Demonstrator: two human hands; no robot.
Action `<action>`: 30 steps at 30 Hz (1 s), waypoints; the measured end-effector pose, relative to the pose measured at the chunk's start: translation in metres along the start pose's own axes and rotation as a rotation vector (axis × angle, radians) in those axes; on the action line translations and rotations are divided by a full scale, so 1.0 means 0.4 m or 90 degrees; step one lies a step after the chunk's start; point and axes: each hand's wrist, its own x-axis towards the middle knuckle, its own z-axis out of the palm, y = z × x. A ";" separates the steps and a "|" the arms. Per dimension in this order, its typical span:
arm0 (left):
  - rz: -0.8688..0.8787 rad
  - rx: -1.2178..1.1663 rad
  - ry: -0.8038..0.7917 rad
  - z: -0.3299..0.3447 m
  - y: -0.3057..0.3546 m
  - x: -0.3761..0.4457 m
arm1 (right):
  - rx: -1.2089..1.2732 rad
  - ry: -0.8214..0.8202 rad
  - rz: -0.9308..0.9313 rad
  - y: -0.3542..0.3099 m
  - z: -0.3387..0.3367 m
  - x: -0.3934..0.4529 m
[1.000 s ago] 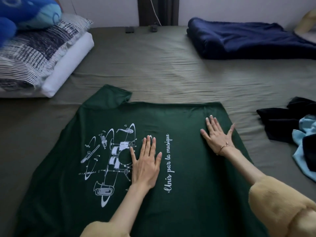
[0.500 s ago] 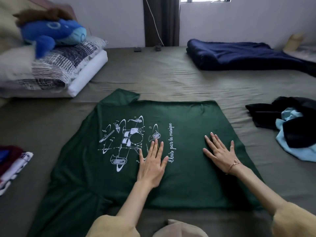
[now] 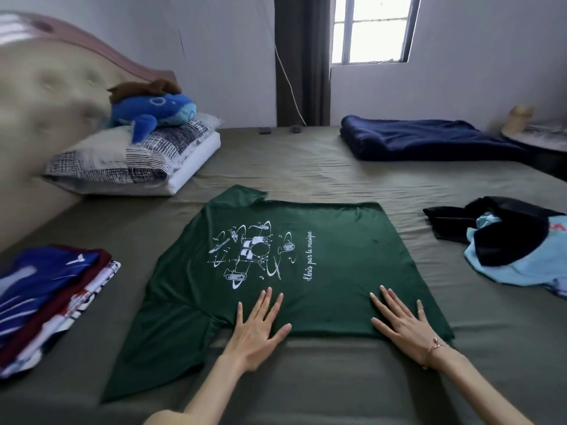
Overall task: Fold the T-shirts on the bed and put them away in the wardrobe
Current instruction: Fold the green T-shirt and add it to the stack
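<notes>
Bed [image 3: 306, 167] bears green T-shirt [image 3: 337, 250], left sleeve hidden.

Olive bed [image 3: 276, 167], green tee [image 3: 337, 271] flat mid, folded stack [image 3: 46, 289] L, pillows [image 3: 129, 157], navy blanket [image 3: 423, 142], clothes heap [image 3: 515, 240] R

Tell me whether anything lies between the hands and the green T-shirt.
Nothing visible does. The left hand and right hand lie flat, fingers spread, directly on the near edge of the green T-shirt.
</notes>
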 end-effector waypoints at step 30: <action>-0.373 -0.024 0.215 -0.147 -0.040 0.197 | 0.324 0.280 0.235 0.149 -0.126 0.158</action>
